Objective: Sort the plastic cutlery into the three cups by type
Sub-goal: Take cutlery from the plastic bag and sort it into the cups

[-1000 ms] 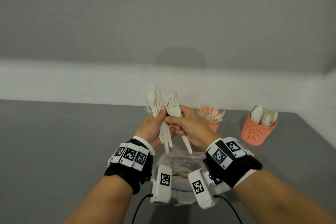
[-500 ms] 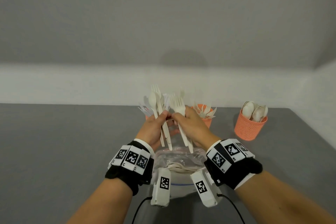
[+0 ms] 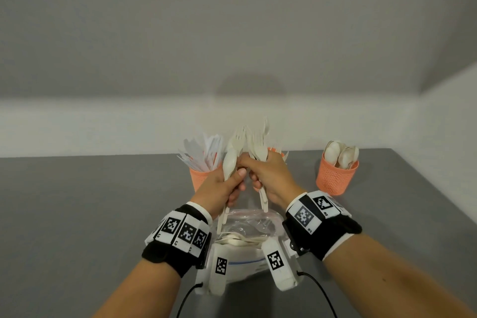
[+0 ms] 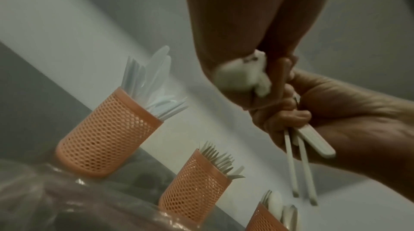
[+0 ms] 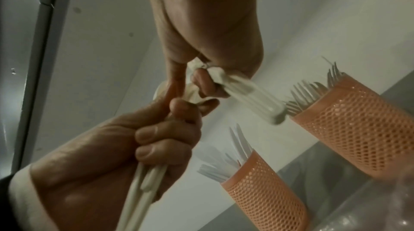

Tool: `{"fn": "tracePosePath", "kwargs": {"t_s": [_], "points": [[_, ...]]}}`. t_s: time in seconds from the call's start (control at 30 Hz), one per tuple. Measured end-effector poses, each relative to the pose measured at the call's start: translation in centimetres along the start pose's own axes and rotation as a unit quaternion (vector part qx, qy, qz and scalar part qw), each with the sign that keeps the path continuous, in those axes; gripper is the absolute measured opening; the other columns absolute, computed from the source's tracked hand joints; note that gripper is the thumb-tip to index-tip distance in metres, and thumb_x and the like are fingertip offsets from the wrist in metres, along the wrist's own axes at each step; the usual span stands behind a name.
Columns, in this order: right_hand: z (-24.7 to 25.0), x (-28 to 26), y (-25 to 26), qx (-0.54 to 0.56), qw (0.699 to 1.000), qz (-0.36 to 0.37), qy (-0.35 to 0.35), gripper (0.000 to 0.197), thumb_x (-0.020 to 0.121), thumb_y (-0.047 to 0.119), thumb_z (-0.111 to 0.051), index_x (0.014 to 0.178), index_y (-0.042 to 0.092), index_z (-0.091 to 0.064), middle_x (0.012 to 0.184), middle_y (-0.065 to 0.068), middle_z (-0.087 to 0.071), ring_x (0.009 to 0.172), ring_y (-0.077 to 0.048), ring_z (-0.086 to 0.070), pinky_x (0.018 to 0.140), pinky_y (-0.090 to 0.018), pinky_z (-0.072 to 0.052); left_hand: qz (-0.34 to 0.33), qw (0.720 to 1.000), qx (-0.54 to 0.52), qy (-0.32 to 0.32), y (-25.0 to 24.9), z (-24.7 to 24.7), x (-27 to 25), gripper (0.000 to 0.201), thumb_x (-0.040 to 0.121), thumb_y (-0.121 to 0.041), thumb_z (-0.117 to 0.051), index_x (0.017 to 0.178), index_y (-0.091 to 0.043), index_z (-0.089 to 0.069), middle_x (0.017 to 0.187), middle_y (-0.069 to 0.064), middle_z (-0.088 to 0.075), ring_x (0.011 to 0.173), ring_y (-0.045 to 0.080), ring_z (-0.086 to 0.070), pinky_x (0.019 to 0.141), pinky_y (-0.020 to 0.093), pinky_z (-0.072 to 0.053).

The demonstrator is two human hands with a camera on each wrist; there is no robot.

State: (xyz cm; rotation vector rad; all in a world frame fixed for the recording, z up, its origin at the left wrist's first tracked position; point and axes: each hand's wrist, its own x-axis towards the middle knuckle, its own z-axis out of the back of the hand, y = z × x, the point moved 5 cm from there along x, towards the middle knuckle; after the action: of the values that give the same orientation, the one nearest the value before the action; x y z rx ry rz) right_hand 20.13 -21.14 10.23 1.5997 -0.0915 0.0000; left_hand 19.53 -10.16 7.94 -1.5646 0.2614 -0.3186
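My left hand [image 3: 233,181] grips a white spoon [image 3: 230,161] and other white cutlery upright by the handles. Touching it, my right hand [image 3: 254,175] grips a bunch of white forks [image 3: 259,148], whose handles [image 5: 253,96] stick out below the fist. Both hands hover above a clear bag [image 3: 247,224] with more cutlery inside. Behind them stand three orange mesh cups: the knife cup [image 3: 200,178] on the left, the fork cup [image 3: 280,154] mostly hidden by my right hand, and the spoon cup [image 3: 335,178] on the right.
The cups stand in a row near the back edge of the grey table [image 3: 90,214], close to the white wall [image 3: 129,124]. The table's right edge runs just beyond the spoon cup. Cables trail from the wrist cameras at the near edge.
Both hands kept their bundles and stayed together, shifting slightly right and toward the cups. The knife cup has come into sight left of them; the right hand now covers the fork cup.
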Motion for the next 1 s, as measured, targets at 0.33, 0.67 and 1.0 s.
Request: {"fn": "tracePosePath", "kwargs": {"t_s": [0.33, 0.67, 1.0], "points": [[1.6, 2.1, -0.1, 0.044, 0.999, -0.006, -0.031, 0.027, 0.084, 0.017, -0.063, 0.059, 0.012, -0.053, 0.038, 0.002, -0.046, 0.040, -0.022, -0.042, 0.047, -0.029, -0.039, 0.046, 0.999, -0.012, -0.003, -0.7, -1.1, 1.4, 0.036, 0.098, -0.030, -0.038, 0.078, -0.018, -0.066, 0.060, 0.001, -0.059, 0.045, 0.013, -0.053, 0.043, 0.023, -0.048], [1.8, 2.9, -0.8, 0.081, 0.993, -0.035, 0.075, 0.018, 0.088, 0.015, -0.062, 0.070, 0.010, -0.062, 0.045, 0.006, -0.052, 0.032, -0.003, -0.042, 0.051, -0.027, -0.029, 0.097, 0.978, -0.184, -0.016, -0.5, -0.8, 3.8, 0.036, 0.099, -0.029, -0.036, 0.085, -0.003, -0.059, 0.060, 0.002, -0.053, 0.043, 0.009, -0.046, 0.037, 0.019, -0.037], [1.7, 3.9, -1.5, 0.044, 0.997, -0.058, -0.007, 0.016, 0.083, 0.018, -0.067, 0.072, 0.009, -0.060, 0.044, 0.007, -0.053, 0.030, -0.004, -0.036, 0.035, -0.015, -0.026, 0.050, 0.995, -0.068, -0.053, -0.4, 0.5, 4.5, 0.017, 0.096, -0.023, -0.046, 0.096, -0.012, -0.059, 0.055, -0.009, -0.059, 0.043, 0.009, -0.042, 0.036, 0.018, -0.032]]}}
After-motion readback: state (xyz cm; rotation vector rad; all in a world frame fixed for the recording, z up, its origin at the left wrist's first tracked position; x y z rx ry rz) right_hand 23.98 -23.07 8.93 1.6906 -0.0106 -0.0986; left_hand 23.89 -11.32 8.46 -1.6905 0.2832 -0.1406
